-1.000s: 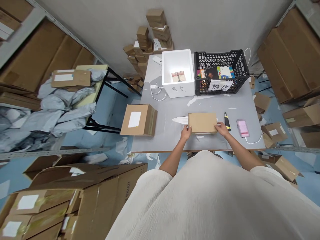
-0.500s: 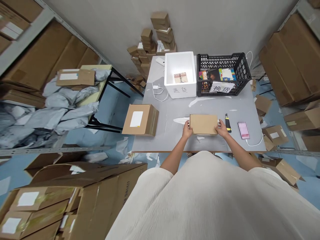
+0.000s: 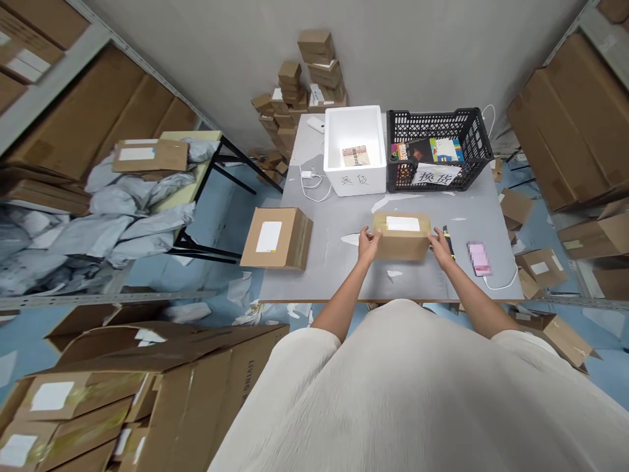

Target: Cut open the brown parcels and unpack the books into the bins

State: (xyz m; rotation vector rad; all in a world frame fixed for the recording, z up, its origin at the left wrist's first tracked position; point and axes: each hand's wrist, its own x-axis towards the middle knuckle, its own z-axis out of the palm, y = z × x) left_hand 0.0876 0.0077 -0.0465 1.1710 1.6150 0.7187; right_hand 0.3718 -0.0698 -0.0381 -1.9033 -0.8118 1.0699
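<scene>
Grip: both hands are closed on the small carton [image 3: 403, 249], left hand [image 3: 368, 246] at one end, right hand [image 3: 441, 250] at the other.
Small carton: here it is, over the near half of the worktop [image 3: 329, 278], taped face tipped into view; whether its underside touches down, I can't tell.
Slip risk: hold is only at the ends, so an uneven squeeze could let one drop.
Cutter risk: the yellow-and-black cutter [image 3: 447, 237] lies right by the right hand; a careless sweep could knock it or nick a finger.
Phone risk: the phone [image 3: 478, 258] sits near, and a snagged cable [image 3: 506, 282] might drag it.
Carton label: white, print too small to read.
Foam box [image 3: 354, 184]: handwritten characters, apparently 退货.
Black crate [image 3: 476, 169]: its paper sign [image 3: 436, 174] reads 换货.
Big floor carton [image 3: 206, 393]: "LIVING" shows, the rest unclear.
</scene>
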